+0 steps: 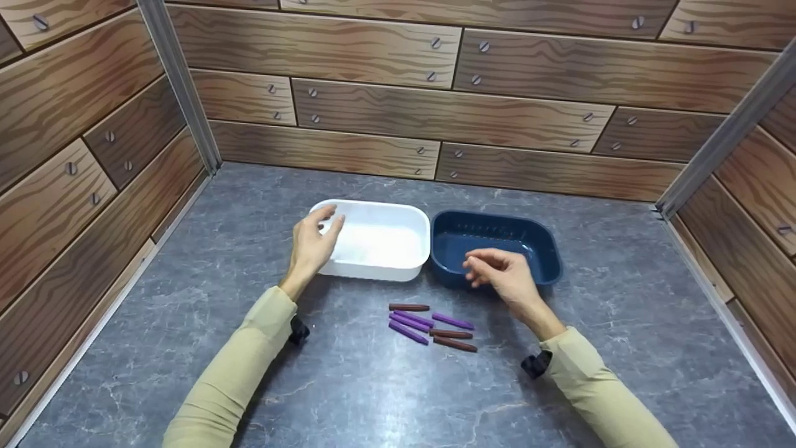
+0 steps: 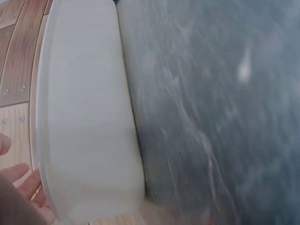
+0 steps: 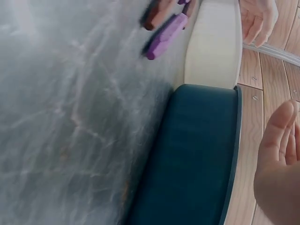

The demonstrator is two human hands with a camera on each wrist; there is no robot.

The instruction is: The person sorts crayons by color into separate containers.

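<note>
My left hand (image 1: 316,239) hovers over the left end of a white tray (image 1: 407,272), fingers loosely bent and thumb apart, holding nothing. In the left wrist view its fingers (image 2: 32,185) show beyond the tray's rim. Above the near side of a dark blue tray (image 1: 550,280) is my right hand (image 1: 510,277), its fingers relaxed and nothing visible in them. The right wrist view shows its thumb (image 3: 276,133) raised. On the table in front of both trays lie several crayons, purple (image 1: 453,321) and brown (image 1: 455,344), loosely grouped.
The two trays stand side by side on a grey marbled tabletop (image 1: 348,386). Wood-patterned walls (image 1: 373,112) enclose the back and both sides, with metal strips (image 1: 715,137) at the corners. Black wrist cameras (image 1: 536,364) sit beneath the sleeves.
</note>
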